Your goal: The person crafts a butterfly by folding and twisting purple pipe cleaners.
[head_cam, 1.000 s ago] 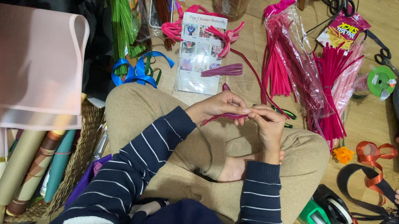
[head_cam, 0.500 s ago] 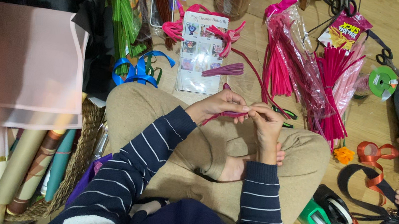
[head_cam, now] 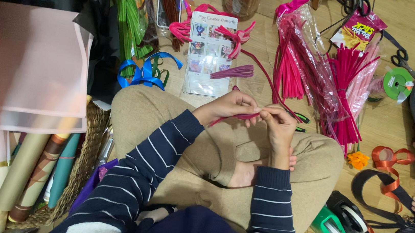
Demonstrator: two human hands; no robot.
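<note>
**Both hands pinched together above the lap**

The left hand (head_cam: 229,106) reaches in from the left, navy striped sleeve bent at the elbow, fingers (head_cam: 250,109) pinched shut. The right hand (head_cam: 279,126) rises from a near-vertical forearm, wrist flexed, its fingers curled and meeting the left fingertips above the crossed legs.

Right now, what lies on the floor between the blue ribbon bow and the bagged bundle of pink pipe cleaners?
In the head view, between the blue ribbon bow and the bagged pink pipe cleaners lies a white instruction sheet, with a small purple pipe-cleaner bundle beside it.
</note>
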